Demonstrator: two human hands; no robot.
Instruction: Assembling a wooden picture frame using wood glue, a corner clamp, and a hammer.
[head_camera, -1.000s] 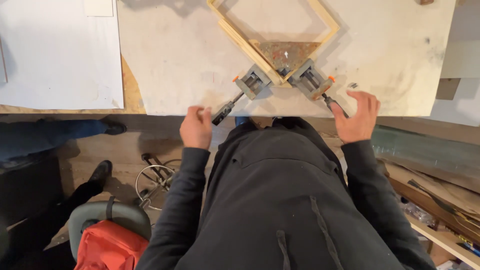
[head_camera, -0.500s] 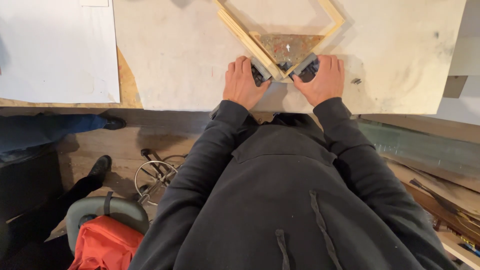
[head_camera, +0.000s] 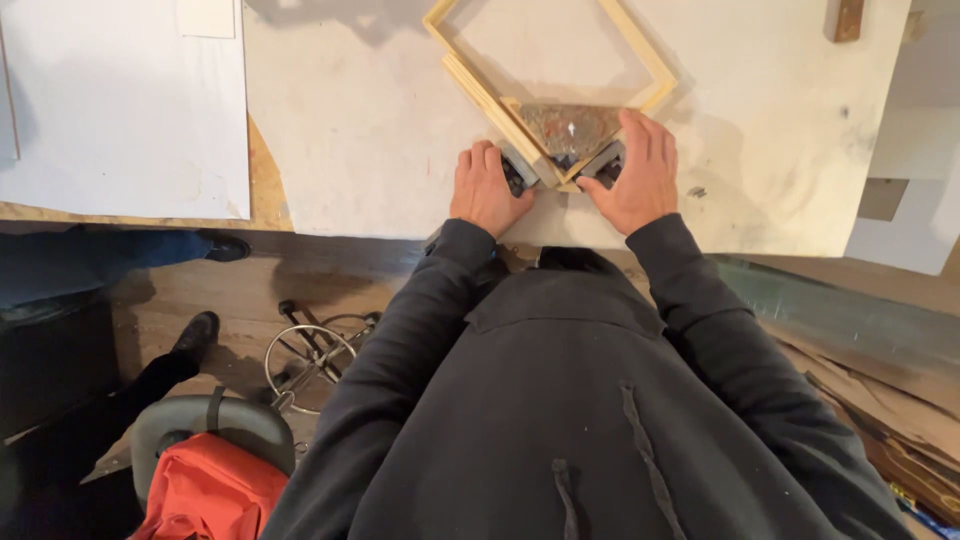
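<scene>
A light wooden frame (head_camera: 470, 75) lies as a diamond on the white tabletop (head_camera: 360, 120), its near corner held in a grey corner clamp (head_camera: 558, 160) with a rusty triangular plate. My left hand (head_camera: 486, 190) covers the clamp's left arm and its handle. My right hand (head_camera: 634, 177) lies over the clamp's right arm, fingers reaching up to the frame's rail. Both clamp handles are hidden under my palms.
A white sheet (head_camera: 110, 110) lies on the bench at left. Below the bench edge are another person's legs and black shoes (head_camera: 195, 335), a stool with a red bag (head_camera: 205, 490), a metal wire stand (head_camera: 315, 355), and stacked boards (head_camera: 880, 400) at right.
A second ago my hands were apart at the clamp's outer handles. They have since moved inward onto the clamp's body, and the view has shifted slightly closer.
</scene>
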